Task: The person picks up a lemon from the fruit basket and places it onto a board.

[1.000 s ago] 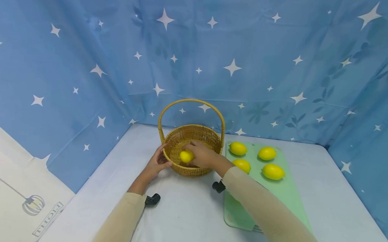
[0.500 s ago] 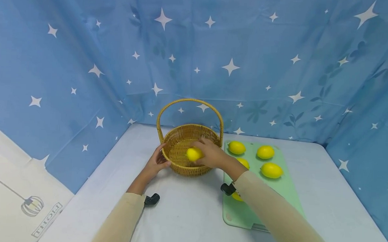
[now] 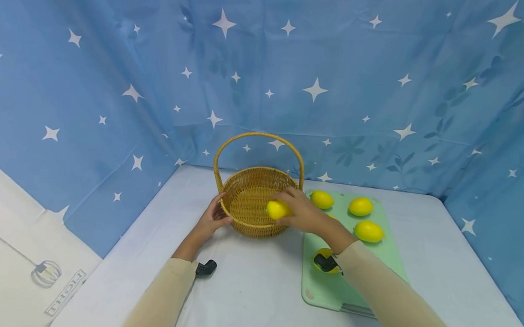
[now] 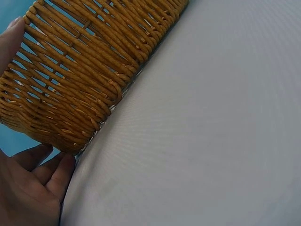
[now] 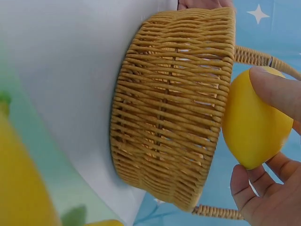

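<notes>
A yellow lemon [image 3: 278, 210] is held in my right hand [image 3: 301, 210], above the right front rim of a wicker basket [image 3: 256, 230]. In the right wrist view the thumb and fingertips pinch this lemon [image 5: 256, 120] at the level of the rim. My left hand [image 3: 209, 221] grips the basket's left side. The left wrist view has the thumb near the rim and the other fingers [image 4: 61, 176] against the lower wicker [image 4: 80, 61]. The basket stands upright on the white table, its tall handle [image 3: 258, 134] arching over it.
To the right of the basket lies a green cutting board [image 3: 322, 293]. Several lemons rest on it, among them one at the far right [image 3: 361, 206] and one nearer [image 3: 369, 231]; my right arm partly covers others. A blue star-patterned curtain [image 3: 265, 62] hangs behind the table.
My right hand has moved to the right with the lemon, from over the basket's middle to its right rim. The left hand keeps its grip on the basket.
</notes>
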Available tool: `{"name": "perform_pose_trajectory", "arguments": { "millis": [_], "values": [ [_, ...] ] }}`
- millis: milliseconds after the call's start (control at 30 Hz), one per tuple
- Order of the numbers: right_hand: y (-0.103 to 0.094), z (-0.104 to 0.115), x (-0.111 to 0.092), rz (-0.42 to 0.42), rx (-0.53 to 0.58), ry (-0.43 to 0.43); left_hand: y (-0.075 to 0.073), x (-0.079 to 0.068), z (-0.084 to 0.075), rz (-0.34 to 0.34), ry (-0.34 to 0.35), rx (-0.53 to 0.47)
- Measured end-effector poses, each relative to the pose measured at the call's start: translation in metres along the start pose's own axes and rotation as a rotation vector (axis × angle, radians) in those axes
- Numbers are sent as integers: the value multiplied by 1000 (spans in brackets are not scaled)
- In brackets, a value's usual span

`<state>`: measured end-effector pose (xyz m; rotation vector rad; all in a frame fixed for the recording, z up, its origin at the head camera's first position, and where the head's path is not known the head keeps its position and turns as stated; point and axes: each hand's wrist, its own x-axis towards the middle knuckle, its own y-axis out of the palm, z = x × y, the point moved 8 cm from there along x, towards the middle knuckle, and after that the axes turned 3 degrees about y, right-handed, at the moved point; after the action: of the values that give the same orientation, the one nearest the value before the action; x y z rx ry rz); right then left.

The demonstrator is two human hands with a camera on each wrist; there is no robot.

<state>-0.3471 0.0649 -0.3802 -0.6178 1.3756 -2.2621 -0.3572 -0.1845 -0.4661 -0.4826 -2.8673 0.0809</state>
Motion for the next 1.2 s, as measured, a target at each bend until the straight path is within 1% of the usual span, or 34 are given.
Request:
{"name": "perform_pose_trajectory", "arguments": {
  "millis": [167,333,533,800,900,1033,1200],
  "values": [
    [-7,-3,-9,-16,20,-1,2,0,-1,3,2,-3],
    [-12,-5,-23,-38,18,-19,4,-2,1,-3,-11,-3],
    [-13,-13,-39,-40,46,2,3,-3,3,-6,-18,8],
    [-21,-21,-54,-85,31,6,1,-4,1,0,-17,13],
    [-25,-25,-59,-96,30,4,-2,0,8,-2,-7,6],
    [-29,-31,-66,-101,26,16,-6,6,22,-20,5,17],
    [-30,-42,-76,-87,16,51,-8,7,28,-34,9,53]
  ]
}}
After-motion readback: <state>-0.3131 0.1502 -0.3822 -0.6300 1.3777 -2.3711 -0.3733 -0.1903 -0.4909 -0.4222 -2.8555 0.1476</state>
